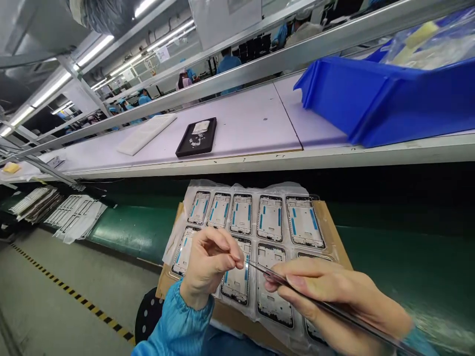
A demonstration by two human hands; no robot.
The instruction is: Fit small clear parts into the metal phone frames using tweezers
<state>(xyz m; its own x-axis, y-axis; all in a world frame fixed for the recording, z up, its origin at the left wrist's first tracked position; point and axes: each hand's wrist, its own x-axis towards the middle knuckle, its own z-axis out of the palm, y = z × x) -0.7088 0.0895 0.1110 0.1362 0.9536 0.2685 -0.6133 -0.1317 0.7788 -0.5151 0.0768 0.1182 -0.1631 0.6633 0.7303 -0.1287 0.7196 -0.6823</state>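
My left hand (210, 264) is pinched, thumb and fingers pressed together at the tip of a thin metal tool like tweezers (319, 304); what they pinch is too small to name. My right hand (330, 296) grips that tool, which runs from its tip near the left fingers down to the lower right. Both hands hover over a clear plastic tray (256, 222) of several phone frames with blue strips, lying on a brown cardboard sheet (332, 222). A blue sleeve (178, 326) covers my left arm.
A green conveyor belt (408, 277) runs under the cardboard. Above it, a white shelf (252, 128) carries a small black tray (196, 138) with tiny parts, a white pad (146, 133) and a blue bin (386, 99). More frame trays (76, 215) lie far left. People in blue work behind.
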